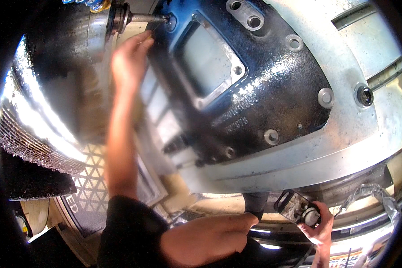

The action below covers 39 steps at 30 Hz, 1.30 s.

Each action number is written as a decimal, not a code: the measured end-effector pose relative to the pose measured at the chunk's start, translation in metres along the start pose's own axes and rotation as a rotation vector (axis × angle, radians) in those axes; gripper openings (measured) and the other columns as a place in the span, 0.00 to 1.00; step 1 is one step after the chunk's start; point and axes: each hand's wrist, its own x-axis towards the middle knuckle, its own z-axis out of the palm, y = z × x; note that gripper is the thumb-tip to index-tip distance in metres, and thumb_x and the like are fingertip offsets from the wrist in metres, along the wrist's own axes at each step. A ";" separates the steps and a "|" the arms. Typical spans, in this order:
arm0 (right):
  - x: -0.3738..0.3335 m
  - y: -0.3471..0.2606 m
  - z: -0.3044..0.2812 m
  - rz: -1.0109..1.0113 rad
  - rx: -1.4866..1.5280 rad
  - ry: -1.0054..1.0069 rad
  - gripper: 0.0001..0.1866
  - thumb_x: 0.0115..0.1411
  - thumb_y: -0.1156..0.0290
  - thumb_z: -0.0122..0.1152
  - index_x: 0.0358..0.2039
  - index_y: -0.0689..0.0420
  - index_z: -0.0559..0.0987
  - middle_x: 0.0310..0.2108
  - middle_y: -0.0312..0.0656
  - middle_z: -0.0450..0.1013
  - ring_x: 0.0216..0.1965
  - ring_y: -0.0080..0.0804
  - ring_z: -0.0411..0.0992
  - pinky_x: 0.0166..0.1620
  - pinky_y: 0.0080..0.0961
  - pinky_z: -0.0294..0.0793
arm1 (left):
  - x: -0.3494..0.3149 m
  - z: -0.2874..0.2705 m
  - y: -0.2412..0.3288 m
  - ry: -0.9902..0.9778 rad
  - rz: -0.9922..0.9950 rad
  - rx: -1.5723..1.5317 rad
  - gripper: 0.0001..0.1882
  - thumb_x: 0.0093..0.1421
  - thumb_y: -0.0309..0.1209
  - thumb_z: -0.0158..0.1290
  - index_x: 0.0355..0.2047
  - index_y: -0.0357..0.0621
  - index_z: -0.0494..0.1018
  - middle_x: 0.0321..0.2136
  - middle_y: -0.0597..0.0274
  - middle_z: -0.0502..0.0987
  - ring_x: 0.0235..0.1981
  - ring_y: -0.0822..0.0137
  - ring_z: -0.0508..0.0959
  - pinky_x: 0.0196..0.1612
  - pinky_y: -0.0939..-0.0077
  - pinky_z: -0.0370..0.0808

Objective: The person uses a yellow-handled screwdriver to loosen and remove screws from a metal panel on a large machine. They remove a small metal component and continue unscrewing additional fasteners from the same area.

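Note:
My left hand reaches up beside a dark cast housing, thumb and fingertips pinched together near the end of a slim round tool. A thin line shows at the fingertips, too fine to name. The tool sticks out sideways from a holder, and its tip is at a small round boss on the housing. Low on the right, my right hand is wrapped around a handheld control pendant with a round pale handwheel.
The housing has a rectangular opening and several bolt bosses, and sits against a pale metal plate with slots and a socket bolt. Metal chips cling to ribbed covering at left. Below is a patterned mat. Clear plastic hangs at right.

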 end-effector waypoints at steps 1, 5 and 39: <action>0.000 0.000 0.000 0.004 0.001 0.000 0.40 0.41 0.49 0.81 0.44 0.67 0.76 0.36 0.49 0.76 0.36 0.41 0.77 0.41 0.33 0.77 | -0.003 0.000 0.012 0.047 0.100 0.151 0.12 0.61 0.36 0.61 0.44 0.50 0.83 0.39 0.56 0.84 0.37 0.62 0.84 0.41 0.70 0.78; -0.001 0.000 0.000 0.016 0.001 -0.001 0.40 0.41 0.48 0.81 0.45 0.67 0.76 0.36 0.49 0.76 0.36 0.41 0.77 0.41 0.33 0.77 | -0.003 0.002 0.014 0.095 0.184 0.346 0.11 0.62 0.35 0.58 0.43 0.52 0.83 0.38 0.53 0.83 0.38 0.54 0.83 0.40 0.66 0.79; 0.003 -0.002 0.003 0.019 0.027 -0.020 0.39 0.40 0.51 0.82 0.44 0.67 0.76 0.35 0.49 0.77 0.35 0.40 0.78 0.41 0.33 0.77 | 0.016 0.008 -0.002 -0.163 -0.717 -0.968 0.11 0.66 0.31 0.57 0.48 0.49 0.80 0.38 0.76 0.78 0.33 0.80 0.70 0.37 0.85 0.68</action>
